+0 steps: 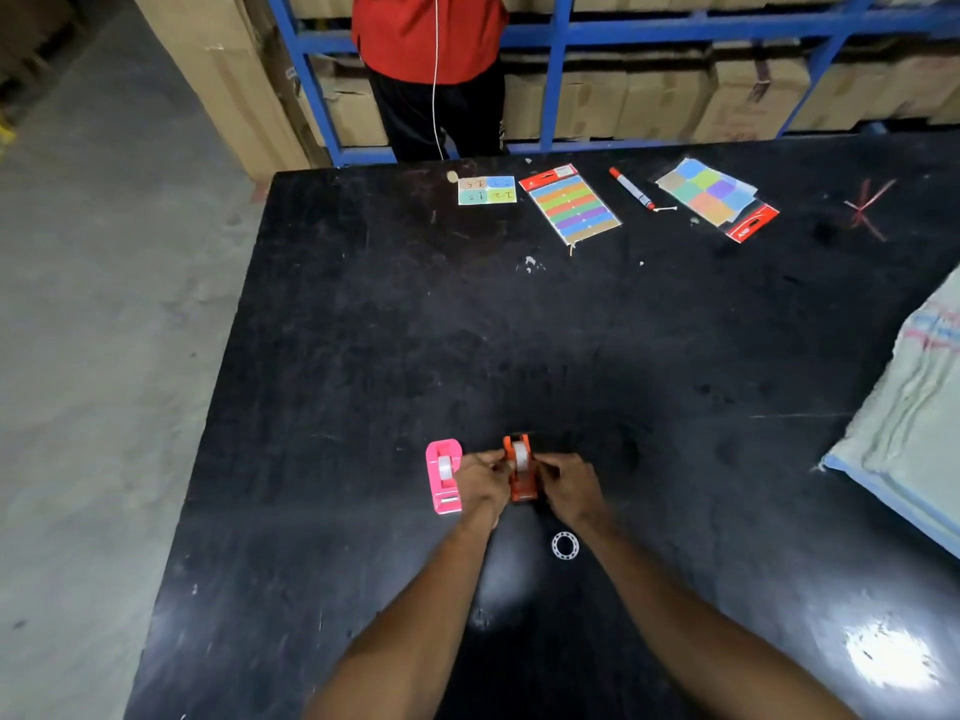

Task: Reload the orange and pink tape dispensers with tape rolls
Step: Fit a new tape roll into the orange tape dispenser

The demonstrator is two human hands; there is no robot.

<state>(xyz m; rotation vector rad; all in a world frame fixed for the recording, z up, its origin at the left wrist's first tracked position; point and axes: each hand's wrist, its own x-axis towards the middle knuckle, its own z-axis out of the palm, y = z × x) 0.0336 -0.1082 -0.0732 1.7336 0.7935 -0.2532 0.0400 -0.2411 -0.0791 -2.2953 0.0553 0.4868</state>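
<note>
The orange tape dispenser [520, 470] stands on the black table [519, 330] with a white tape roll [519, 456] seated in it. My left hand [483, 480] pinches its left side and my right hand [569, 485] pinches its right side, fingertips at the roll. Just to the left stands the pink tape dispenser [443, 475], also with a white roll [444, 467] in it, untouched. A clear, empty tape ring [564, 545] lies on the table near my right wrist.
At the table's far edge lie a numbered colour card [487, 190], a pack of coloured strips [570, 204], a red-capped marker [631, 188] and a pack of coloured squares [717, 197]. A grey sack [914, 407] covers the right side. A person in red [431, 70] stands beyond.
</note>
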